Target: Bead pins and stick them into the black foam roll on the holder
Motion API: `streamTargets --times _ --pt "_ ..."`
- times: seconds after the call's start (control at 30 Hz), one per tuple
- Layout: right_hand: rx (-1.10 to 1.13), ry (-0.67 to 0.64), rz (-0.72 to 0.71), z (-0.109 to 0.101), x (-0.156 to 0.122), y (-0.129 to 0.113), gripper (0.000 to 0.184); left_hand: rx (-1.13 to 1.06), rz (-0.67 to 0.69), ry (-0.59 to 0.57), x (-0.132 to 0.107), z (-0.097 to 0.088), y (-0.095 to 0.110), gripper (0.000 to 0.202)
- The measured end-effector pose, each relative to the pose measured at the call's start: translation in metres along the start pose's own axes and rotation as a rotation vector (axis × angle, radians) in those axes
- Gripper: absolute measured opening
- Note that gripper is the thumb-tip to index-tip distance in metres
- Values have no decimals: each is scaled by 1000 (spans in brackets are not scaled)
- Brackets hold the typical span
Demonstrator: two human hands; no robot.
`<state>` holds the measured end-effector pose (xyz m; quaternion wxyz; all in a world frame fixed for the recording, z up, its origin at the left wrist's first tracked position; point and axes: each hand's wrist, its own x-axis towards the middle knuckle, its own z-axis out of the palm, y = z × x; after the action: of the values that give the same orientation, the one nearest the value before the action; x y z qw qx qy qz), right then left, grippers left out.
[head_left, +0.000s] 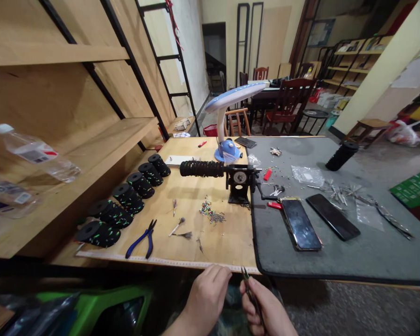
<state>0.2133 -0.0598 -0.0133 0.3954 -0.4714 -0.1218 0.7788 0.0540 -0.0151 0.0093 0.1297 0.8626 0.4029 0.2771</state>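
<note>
My left hand [208,294] is at the table's front edge, fingers curled and pressed together; what they may hold is hidden or too small to name. Beside it, my right hand [266,305] is closed around small thread snips [251,293], whose two pointed tips face up and slightly apart. On the wood beyond lie a pile of coloured beads [206,208], dark little pins [217,218], and feathery tufts [185,235]. A hand-cranked winder [240,184] carries a black foam roll [201,168] wrapped with line. Blue-handled pliers [142,240] rest at the left.
Several black foam rolls [98,233] line the left side. A blue desk lamp [227,150] stands behind the winder. On the grey mat [336,256] are two phones [301,224], a red lighter [275,205], plastic bags [307,175] and scissors [394,219]. Bottles [35,151] occupy the shelf.
</note>
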Motion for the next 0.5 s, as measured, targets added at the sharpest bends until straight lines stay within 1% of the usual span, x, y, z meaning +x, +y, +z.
streamTargets --times 0.17,0.3,0.5 --pt "57 35 0 -2 -1 7 53 -9 39 -60 -2 -1 4 24" --pt "86 33 5 -6 -2 10 51 9 60 -78 -4 1 5 25" --pt "61 4 25 -3 -11 9 53 20 8 -64 -4 1 5 26"
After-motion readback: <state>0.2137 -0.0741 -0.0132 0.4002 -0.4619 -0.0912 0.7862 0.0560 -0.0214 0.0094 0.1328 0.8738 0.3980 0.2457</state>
